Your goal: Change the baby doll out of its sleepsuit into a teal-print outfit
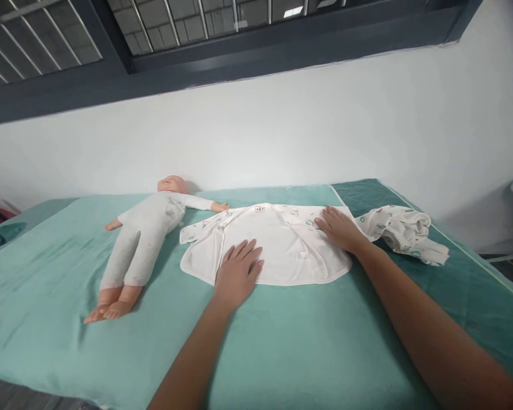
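Observation:
A white baby shirt (277,245) lies spread out with its front panels opened and its patterned sleeves stretched to the sides. My left hand (238,272) rests flat on its lower left part, fingers spread. Near the right sleeve, my right hand (337,228) presses flat on the fabric with its fingers stretched out. To the left lies a baby doll (147,233) on its back, in a white body suit, one of its hands touching or close to the shirt's left sleeve. A crumpled patterned baby garment (404,230) sits just right of the shirt.
Everything lies on a green bed cover (308,341), with a darker green part (465,285) at the right. A white wall (256,136) stands behind the bed, below a barred window (205,23). The bed's front edge shows at the lower left.

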Demonstrator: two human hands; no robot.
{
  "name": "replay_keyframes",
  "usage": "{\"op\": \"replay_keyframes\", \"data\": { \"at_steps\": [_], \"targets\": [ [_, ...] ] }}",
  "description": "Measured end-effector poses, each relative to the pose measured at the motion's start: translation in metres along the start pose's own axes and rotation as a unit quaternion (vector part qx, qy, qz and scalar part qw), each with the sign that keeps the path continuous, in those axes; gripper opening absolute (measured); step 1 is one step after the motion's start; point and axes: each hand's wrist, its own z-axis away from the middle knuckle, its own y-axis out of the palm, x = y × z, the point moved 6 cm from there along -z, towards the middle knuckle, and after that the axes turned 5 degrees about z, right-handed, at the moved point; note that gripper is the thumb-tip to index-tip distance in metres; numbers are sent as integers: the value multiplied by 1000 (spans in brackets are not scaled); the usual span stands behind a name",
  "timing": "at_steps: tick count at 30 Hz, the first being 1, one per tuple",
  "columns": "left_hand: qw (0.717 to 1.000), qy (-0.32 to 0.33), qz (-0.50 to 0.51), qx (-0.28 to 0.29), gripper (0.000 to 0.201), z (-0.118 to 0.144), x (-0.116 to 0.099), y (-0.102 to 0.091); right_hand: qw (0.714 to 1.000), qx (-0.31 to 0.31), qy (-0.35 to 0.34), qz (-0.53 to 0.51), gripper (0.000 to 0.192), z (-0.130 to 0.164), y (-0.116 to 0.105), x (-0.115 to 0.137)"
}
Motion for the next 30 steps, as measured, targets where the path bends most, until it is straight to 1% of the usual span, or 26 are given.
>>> {"op": "replay_keyframes", "data": {
  "at_steps": [3, 6, 8, 10, 12, 13, 14, 16, 18, 20, 21, 22, 23, 24, 25, 27, 28, 30],
  "targets": [
    [1000, -4, 2, 1, 41, 0, 0, 0, 999, 2, 34, -22, 58, 3, -7, 2],
    [1000, -7, 6, -1, 40, 0, 0, 0, 995, -16, 46, -83, 57, 10, -28, 21],
    [1000, -8, 9, -3, 39, 0, 0, 0, 993, -25, 21, -113, 56, 13, -43, 44],
    [1000, -8, 11, -6, 39, 0, 0, -1, 993, -25, -28, -111, 51, 15, -54, 71],
    [1000, -6, 12, -10, 38, 0, 0, -1, 994, -24, -56, -85, 41, 13, -60, 91],
    [1000, -5, 12, -12, 38, 0, 0, -1, 996, -26, -52, -74, 35, 9, -60, 95],
    [1000, -4, 12, -13, 38, 0, 0, -1, 997, -28, -38, -67, 30, 5, -60, 96],
    [1000, -4, 12, -14, 37, 0, 0, -1, 997, -29, 18, -76, 29, -7, -56, 88],
    [1000, -4, 12, -15, 37, 0, 0, -1, 989, -26, 93, -109, 33, -17, -50, 71],
    [1000, -4, 12, -15, 37, -1, -1, -1, 976, -21, 169, -139, 33, -23, -45, 52],
    [1000, -5, 13, -15, 38, -1, -1, -1, 970, -21, 197, -143, 34, -23, -44, 45],
    [1000, -6, 14, -15, 38, -1, -1, -1, 967, -27, 211, -138, 36, -23, -45, 41],
    [1000, -8, 15, -14, 38, -2, -1, -1, 969, -41, 207, -127, 38, -23, -48, 40],
    [1000, -10, 16, -14, 37, -2, -1, -1, 974, -63, 187, -115, 41, -23, -53, 43],
    [1000, -12, 16, -13, 37, -3, -1, -1, 979, -91, 151, -106, 42, -22, -59, 50],
    [1000, -15, 18, -13, 37, -3, -1, -2, 984, -135, 56, -102, 44, -19, -67, 69],
    [1000, -15, 19, -14, 37, -3, -1, -2, 985, -140, 11, -103, 45, -17, -67, 79],
    [1000, -14, 21, -14, 37, -3, -1, -3, 988, -111, -50, -93, 50, -14, -57, 97]
  ]
}}
